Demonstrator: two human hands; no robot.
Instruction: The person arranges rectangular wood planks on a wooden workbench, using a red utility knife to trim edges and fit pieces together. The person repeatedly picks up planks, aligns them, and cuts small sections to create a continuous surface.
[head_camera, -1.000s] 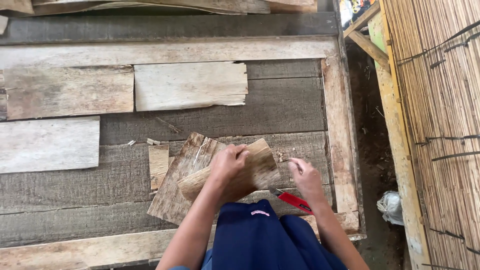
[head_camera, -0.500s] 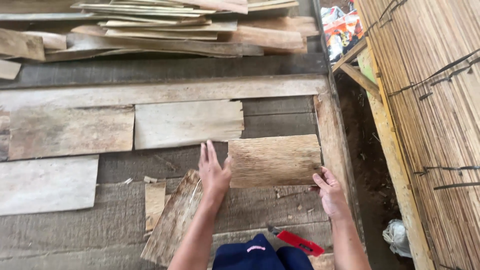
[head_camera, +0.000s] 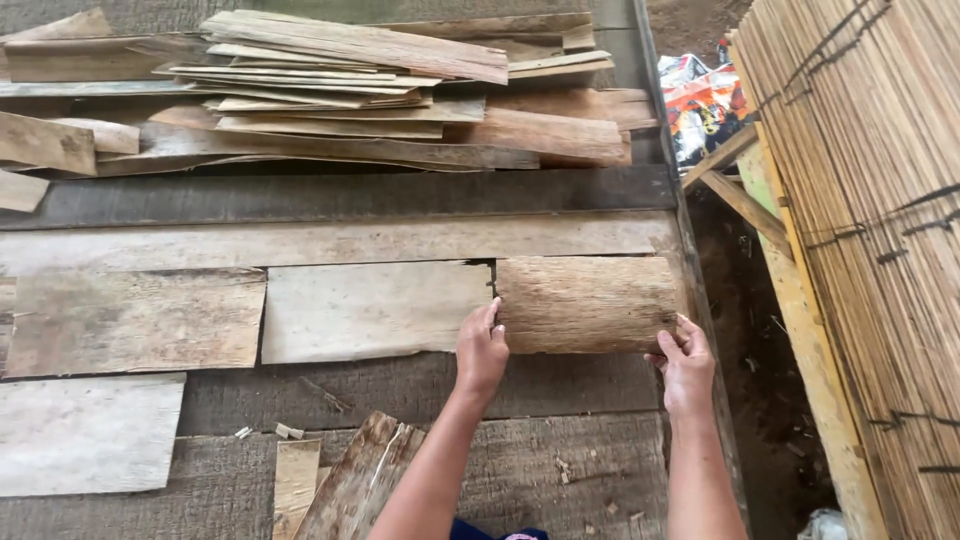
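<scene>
A brown rectangular veneer sheet (head_camera: 587, 303) lies flat on the dark wooden platform (head_camera: 350, 195), at the right end of a row of pale sheets. My left hand (head_camera: 481, 350) presses on its lower left corner, right beside the neighbouring pale sheet (head_camera: 370, 310). My right hand (head_camera: 683, 362) grips its lower right corner near the platform's right edge. Both forearms reach up from the bottom of the view.
More pale sheets (head_camera: 130, 320) lie in rows to the left. A loose pile of veneer strips (head_camera: 340, 90) sits at the back. A darker sheet (head_camera: 355, 485) rests near my arms. A bamboo mat (head_camera: 870, 220) and a yellow frame (head_camera: 800, 300) stand to the right, beyond a gap.
Both hands have carried the brown sheet away from me and to the right, setting it in line with the pale sheets. The view has tilted upward, showing more of the pile.
</scene>
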